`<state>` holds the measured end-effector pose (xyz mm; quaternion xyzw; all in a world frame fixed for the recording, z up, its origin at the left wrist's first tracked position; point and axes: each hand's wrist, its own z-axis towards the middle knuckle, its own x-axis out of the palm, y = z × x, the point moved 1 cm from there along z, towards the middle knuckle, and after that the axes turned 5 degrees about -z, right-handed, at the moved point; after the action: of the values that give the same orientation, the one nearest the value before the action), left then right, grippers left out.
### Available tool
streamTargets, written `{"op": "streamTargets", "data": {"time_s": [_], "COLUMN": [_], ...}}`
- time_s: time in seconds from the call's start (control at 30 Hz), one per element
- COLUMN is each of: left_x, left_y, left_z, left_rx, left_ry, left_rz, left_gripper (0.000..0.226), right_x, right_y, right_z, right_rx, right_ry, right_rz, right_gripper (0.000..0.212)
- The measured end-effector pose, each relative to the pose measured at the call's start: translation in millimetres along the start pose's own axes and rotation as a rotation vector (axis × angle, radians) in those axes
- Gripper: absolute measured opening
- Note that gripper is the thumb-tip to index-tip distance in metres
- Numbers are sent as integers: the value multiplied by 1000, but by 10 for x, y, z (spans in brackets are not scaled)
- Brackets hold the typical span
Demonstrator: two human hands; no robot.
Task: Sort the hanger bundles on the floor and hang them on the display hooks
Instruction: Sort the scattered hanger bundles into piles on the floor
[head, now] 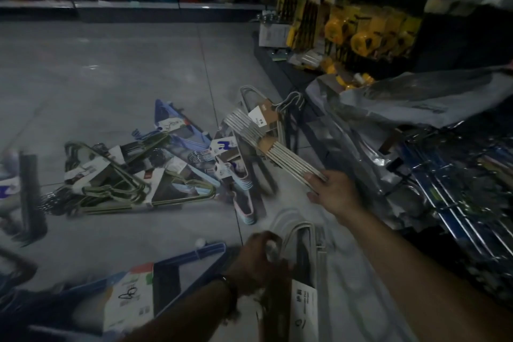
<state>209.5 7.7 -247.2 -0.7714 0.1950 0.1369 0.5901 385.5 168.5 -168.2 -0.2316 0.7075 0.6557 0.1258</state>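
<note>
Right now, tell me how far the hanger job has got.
Done: nothing I can confirm hung; the display at right is too blurred to read. In hand: the right hand grips a white hanger bundle, and the left hand holds a grey bundle. Left: the mixed pile of green and blue bundles lies on the floor, plus a blue bundle nearest the camera.

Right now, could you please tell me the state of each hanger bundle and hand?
White bundle: held at one end by right hand.
Grey bundle: gripped by left hand.
Green bundles: piled on floor, untouched.
Blue bundle: lying down, not gripped.
</note>
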Motion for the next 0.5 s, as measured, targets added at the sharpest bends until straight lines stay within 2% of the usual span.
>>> {"op": "streamTargets", "data": {"time_s": [0.07, 0.1, 0.17, 0.23, 0.3, 0.37, 0.43, 0.5], "left_x": [-202, -296, -476, -601, -603, -508, -391, -341], "left_y": [-211, -304, -526, -733, -932, -996, -926, -877], "left_z": [47, 81, 117, 171, 202, 224, 214, 172], "left_rx": [-58, -74, -81, -72, -16, -9, -102, -155], "left_ry": [-99, -90, -44, -36, -16, -39, -105, -91], "left_rz": [-260, -418, -750, -953, -1082, -1165, -1185, -1134], "left_gripper": [64, 69, 82, 95, 83, 68, 68, 50], "right_x": [-133, -193, -246, -215, -126, -10, 37, -42], "right_y": [28, 39, 223, 260, 185, -26, -219, -272], "right_z": [-188, -323, -779, -1279, -1740, -2025, -2224, -2370], "right_rx": [-17, -34, -37, -84, -162, -227, -296, -356], "right_ry": [-26, -47, -92, -165, -240, -220, -136, -52], "right_rz": [114, 99, -34, -136, -191, -284, -431, -479], "right_gripper": [71, 74, 54, 32, 18, 5, 22, 38]}}
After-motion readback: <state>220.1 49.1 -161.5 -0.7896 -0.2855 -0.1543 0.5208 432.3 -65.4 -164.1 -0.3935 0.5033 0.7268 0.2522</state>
